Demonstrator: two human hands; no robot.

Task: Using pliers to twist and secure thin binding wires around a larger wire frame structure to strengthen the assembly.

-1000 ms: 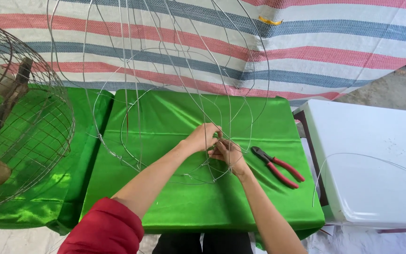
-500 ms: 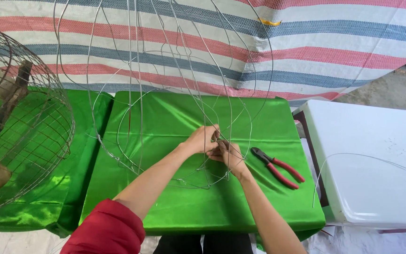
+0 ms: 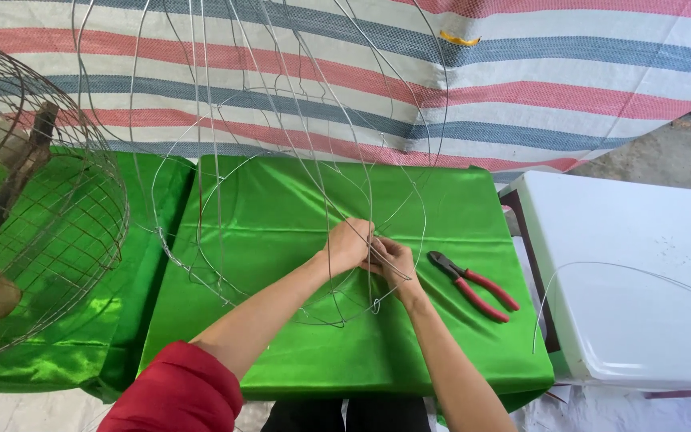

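A tall frame of thin bent wire (image 3: 225,160) stands on a table draped in shiny green cloth (image 3: 297,352). My left hand (image 3: 349,243) and my right hand (image 3: 393,260) meet at one of its lower wires, near the table's middle. The fingers of both pinch the wire at the same spot, touching each other. My left arm wears a red sleeve (image 3: 173,396). Red-handled pliers (image 3: 473,285) lie on the cloth just right of my right hand, untouched.
A round wire-mesh cage (image 3: 37,216) with a wooden piece inside sits at the left on more green cloth. A white plastic table (image 3: 641,296) stands at the right with a loose wire loop on it. A striped tarp (image 3: 521,88) hangs behind.
Both hands stay at the same wire joint. The wire frame has shifted slightly, and my fingers have worked a little at the wire.
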